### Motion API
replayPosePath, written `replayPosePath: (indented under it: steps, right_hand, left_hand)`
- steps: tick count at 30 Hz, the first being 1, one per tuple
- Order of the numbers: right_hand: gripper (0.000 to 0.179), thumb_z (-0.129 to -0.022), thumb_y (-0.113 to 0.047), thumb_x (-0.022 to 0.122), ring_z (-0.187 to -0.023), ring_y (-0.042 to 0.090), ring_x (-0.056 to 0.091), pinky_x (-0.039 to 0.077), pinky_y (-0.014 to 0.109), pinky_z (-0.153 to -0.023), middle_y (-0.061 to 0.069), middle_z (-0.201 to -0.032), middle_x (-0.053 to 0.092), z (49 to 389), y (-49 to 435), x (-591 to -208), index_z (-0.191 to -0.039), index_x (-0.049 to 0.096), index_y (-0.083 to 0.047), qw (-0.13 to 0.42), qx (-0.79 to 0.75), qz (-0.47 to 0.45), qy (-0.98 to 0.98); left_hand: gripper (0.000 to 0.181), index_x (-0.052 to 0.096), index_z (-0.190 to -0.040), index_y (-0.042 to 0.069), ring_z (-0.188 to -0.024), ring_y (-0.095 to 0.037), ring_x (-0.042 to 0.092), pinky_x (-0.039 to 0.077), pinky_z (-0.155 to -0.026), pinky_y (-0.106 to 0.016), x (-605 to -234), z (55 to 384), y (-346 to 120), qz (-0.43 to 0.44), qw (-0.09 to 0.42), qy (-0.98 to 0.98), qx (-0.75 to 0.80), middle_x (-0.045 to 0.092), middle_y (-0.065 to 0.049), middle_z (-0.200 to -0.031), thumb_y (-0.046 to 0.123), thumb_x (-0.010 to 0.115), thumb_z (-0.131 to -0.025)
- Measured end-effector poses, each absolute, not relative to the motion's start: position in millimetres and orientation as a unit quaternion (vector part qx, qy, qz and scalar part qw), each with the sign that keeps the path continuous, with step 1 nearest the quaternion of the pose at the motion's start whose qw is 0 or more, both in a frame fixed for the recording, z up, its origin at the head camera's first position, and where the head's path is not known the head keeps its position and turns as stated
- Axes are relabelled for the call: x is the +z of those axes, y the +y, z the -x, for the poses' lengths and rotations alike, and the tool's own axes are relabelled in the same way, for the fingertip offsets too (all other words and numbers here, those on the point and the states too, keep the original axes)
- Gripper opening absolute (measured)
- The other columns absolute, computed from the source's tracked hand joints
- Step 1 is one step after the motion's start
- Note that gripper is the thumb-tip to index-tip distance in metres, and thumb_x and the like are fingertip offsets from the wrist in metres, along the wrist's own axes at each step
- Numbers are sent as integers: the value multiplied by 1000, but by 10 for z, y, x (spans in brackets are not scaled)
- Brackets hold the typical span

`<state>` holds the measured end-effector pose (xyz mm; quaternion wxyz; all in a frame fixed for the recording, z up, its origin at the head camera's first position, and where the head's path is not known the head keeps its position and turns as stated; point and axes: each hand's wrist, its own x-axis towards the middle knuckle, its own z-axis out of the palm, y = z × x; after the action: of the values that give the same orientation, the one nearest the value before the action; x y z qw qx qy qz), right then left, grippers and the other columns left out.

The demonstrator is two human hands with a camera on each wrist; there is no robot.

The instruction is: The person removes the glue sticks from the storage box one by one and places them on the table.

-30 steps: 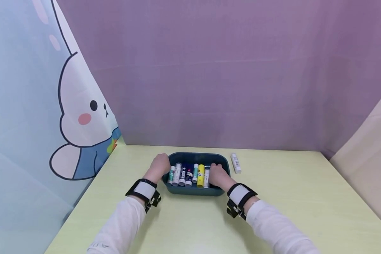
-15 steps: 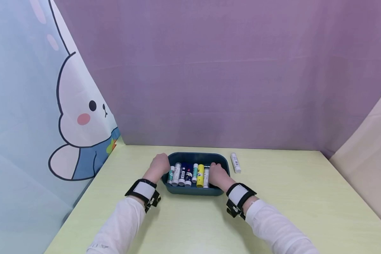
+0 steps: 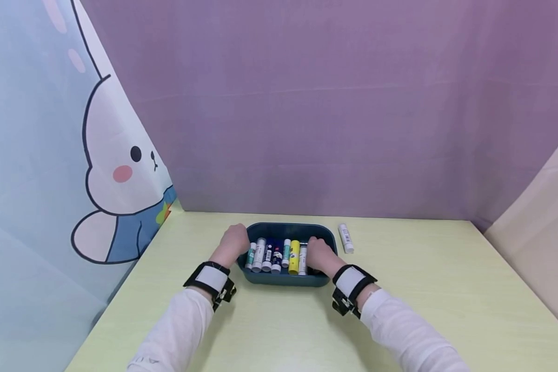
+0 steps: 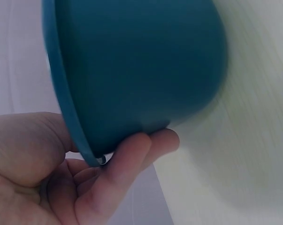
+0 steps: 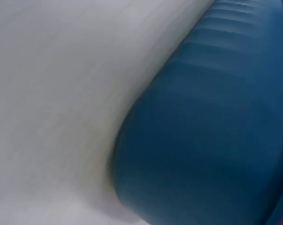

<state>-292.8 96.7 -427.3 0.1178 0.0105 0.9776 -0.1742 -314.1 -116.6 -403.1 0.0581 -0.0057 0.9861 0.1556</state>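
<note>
A dark teal plastic basket (image 3: pixel 285 280) stands on the table with a row of glue sticks lying side by side in it, among them a yellow glue stick (image 3: pixel 294 257) and a white glue stick (image 3: pixel 259 256). At the basket's left end my left hand (image 3: pixel 235 241) grips the rim. The left wrist view shows its thumb on the rim's inner side and fingers against the outer wall (image 4: pixel 136 61). My right hand (image 3: pixel 322 255) reaches into the basket's right end, beside another white glue stick (image 3: pixel 303 260). Its fingertips are hidden, and I cannot tell what it holds.
One white glue stick (image 3: pixel 346 238) lies on the table just right of the basket. The pale yellow-green tabletop (image 3: pixel 279 330) ends at a purple curtain (image 3: pixel 325 129) behind. A cloth with a cartoon rabbit (image 3: pixel 121 160) hangs at the left.
The right hand and its wristband have shifted very slightly within the basket's right end. The left hand, basket and glue sticks look unchanged.
</note>
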Motion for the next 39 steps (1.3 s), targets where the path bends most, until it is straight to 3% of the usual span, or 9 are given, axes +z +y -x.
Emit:
replayPosePath:
  steps: [9,14,19,24,39]
  right_hand:
    - [51,-90,-7,60,-64,19,61,52,26,-47,19,-103,60,2913,923,-4064,-134,39,5,132,-172,-4,976]
    - [51,-89,-9,61,-63,22,66,58,30,-54,19,-103,61,2878,890,-3839,-133,40,5,141,-192,14,971]
    - [53,-87,-6,61,-62,25,67,60,33,-58,20,-104,62,2904,928,-3643,-134,39,6,132,-216,45,966]
    - [57,-88,-7,62,-59,22,65,57,28,-50,21,-106,59,2953,1029,-3516,-137,36,4,128,-223,57,965]
    - [42,-84,-5,61,-73,26,64,56,23,-48,23,-101,58,3065,1418,-3157,-121,47,7,72,-241,32,967]
  left_hand:
    - [23,60,-106,-11,-75,-28,64,56,-51,-31,-4031,3133,-1169,7,57,985,161,63,-23,-101,2,58,-87]
    - [21,60,-104,-11,-75,-27,63,56,-55,-32,-4033,3136,-1186,3,55,986,156,63,-22,-99,2,58,-87]
    - [22,60,-104,-11,-71,-28,64,55,-48,-30,-4022,3142,-1192,4,56,985,163,63,-23,-99,2,58,-86]
    - [22,59,-106,-11,-70,-28,63,53,-44,-28,-4014,3137,-1187,5,61,983,171,63,-23,-101,1,58,-86]
    - [25,58,-109,-11,-70,-29,64,53,-43,-29,-4000,3130,-1184,7,66,982,178,62,-24,-106,1,57,-87]
